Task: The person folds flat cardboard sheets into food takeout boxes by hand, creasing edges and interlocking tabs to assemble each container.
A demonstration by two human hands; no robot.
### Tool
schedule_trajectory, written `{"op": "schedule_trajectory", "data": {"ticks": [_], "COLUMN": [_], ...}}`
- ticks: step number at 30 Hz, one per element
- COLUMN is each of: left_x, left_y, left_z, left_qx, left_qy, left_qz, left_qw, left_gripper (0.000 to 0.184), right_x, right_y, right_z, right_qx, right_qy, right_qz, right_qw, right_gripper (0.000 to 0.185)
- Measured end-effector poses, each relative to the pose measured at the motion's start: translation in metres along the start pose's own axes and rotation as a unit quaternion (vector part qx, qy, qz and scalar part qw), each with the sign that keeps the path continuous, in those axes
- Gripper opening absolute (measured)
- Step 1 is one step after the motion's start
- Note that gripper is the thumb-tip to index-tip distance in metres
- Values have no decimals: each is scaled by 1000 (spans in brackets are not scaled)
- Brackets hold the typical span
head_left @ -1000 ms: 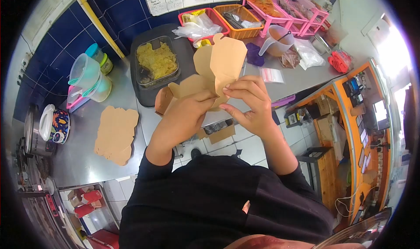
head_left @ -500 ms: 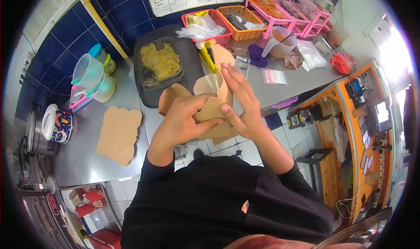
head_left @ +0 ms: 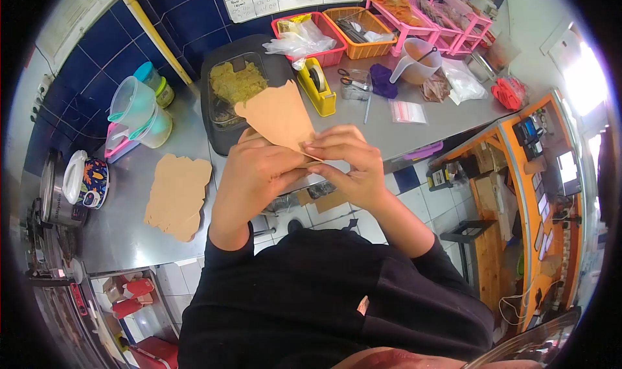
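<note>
A brown cardboard box (head_left: 282, 116) is held up in front of my body, its broad scalloped panel tilted toward the back of the counter. My left hand (head_left: 256, 174) is closed round its near left side, thumb and fingers pinching the lower edge. On the right, my right hand (head_left: 350, 165) pinches the same edge, the two sets of fingertips almost meeting. The hands cover the box's underside. Left of them a stack of flat cardboard blanks (head_left: 178, 197) lies on the steel counter. Behind the panel is a glass dish (head_left: 223, 119) of yellow-green food, partly covered.
The dish stands on a dark tray (head_left: 210, 64). Behind are a yellow tape dispenser (head_left: 317, 93), scissors (head_left: 353, 80), a red basket (head_left: 334, 57), an orange basket (head_left: 372, 50) and a measuring jug (head_left: 414, 64). Plastic tubs (head_left: 133, 103) stand left.
The box has been turned and tipped away to the left, so its broad panel now faces up over the dish. My right hand has come down from an upper flap to the near edge.
</note>
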State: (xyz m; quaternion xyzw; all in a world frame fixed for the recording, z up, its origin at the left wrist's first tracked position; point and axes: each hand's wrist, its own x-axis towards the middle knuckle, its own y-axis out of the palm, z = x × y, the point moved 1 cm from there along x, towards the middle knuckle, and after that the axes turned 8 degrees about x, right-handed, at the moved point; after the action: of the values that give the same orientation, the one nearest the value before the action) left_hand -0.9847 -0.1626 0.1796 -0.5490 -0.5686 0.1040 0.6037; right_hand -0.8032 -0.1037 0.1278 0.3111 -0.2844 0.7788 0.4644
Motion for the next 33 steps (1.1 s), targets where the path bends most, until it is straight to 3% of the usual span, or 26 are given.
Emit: {"op": "schedule_trajectory", "data": {"ticks": [3,6,9,12,15,18,21,25,31,33], "left_x": [2,-4,0,14,7,4,7,4,15,15], "left_y": [0,3,11,2,18,23,23,24,18,18], "left_z": [-6,-10,-16,-19,-6,2,-2,0,2,-1], "left_qx": [-1,27,-68,28,-63,-160,-143,-128,-137,-97], "left_qy": [15,-26,-118,-53,-54,-110,-124,-74,-45,-49], "left_qz": [-50,-90,-280,-243,-132,-132,-239,-179,-128,-137], "left_qw": [999,995,950,968,988,972,952,973,981,985], "left_gripper": [20,29,34,39,35,27,21,19,17,17], "right_x": [0,6,15,19,14,15,13,9,9,7], "right_y": [5,3,-2,-5,-9,-9,-13,-26,-32,-26], "right_z": [9,14,19,25,19,16,9,11,16,20], "right_qx": [-66,-95,-103,-103,-60,25,94,147,-55,-73], "right_qy": [-42,-95,-103,-83,-41,35,97,165,9,4], "right_qz": [-42,-74,-91,-102,-105,-96,-81,-54,-44,-80], "right_qw": [996,988,985,986,992,994,988,974,997,994], "right_gripper": [24,23,20,17,15,13,12,11,22,25]}}
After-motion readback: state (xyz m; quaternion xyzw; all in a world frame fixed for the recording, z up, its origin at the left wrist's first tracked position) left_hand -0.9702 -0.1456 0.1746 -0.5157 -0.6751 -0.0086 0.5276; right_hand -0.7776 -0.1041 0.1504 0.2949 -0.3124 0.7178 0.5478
